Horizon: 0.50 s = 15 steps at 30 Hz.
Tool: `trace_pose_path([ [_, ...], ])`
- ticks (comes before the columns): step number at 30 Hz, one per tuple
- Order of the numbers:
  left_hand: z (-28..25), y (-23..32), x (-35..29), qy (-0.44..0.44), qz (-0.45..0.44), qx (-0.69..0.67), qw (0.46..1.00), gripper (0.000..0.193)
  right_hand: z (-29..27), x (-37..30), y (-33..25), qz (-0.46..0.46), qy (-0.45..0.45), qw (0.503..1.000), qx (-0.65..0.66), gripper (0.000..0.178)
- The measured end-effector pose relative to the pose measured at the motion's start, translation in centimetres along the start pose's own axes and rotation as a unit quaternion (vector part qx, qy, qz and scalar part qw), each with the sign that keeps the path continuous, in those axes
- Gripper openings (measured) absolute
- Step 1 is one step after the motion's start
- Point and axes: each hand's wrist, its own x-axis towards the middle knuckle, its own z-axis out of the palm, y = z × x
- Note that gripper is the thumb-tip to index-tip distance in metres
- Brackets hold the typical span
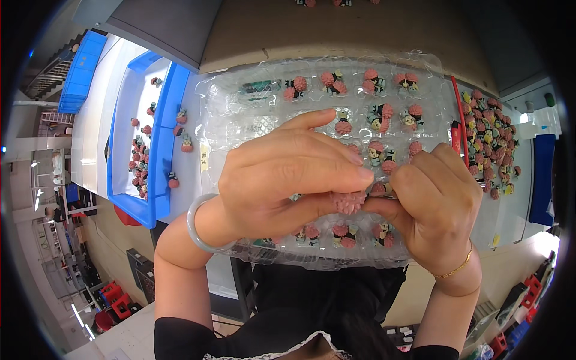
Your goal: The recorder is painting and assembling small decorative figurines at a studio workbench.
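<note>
Over the tray, my left hand (288,180) pinches a small figurine (348,203) with a pink, bumpy, flower-like head between thumb and fingers. Close against it, my right hand (435,198) is closed, its thumb reaching to the figurine's side. Something thin and shiny shows at the right fingertips, too small to make out. Beneath both hands lies a clear plastic blister tray (234,120). Its pockets hold several similar pink-and-dark figurines (372,81), some of them hidden by my hands.
To the left, a blue-rimmed bin (161,132) contains loose figurines, with several more figurines (186,144) beside it. A large pile of figurines (492,141) lies on the right, past a red strip (459,120). A grey cabinet (162,27) stands at the back left.
</note>
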Motion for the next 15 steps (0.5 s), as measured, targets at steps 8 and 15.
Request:
trace_pose_path([
  [8,0.20,0.08,-0.14,0.008,0.003,0.010,1.000,0.031,0.14,-0.08,-0.03,0.010,-0.005,1.000,0.003,0.032],
  [15,0.13,0.22,0.05,-0.002,0.004,0.028,1.000,0.029,0.31,-0.16,0.21,0.007,-0.002,1.000,0.002,0.033],
])
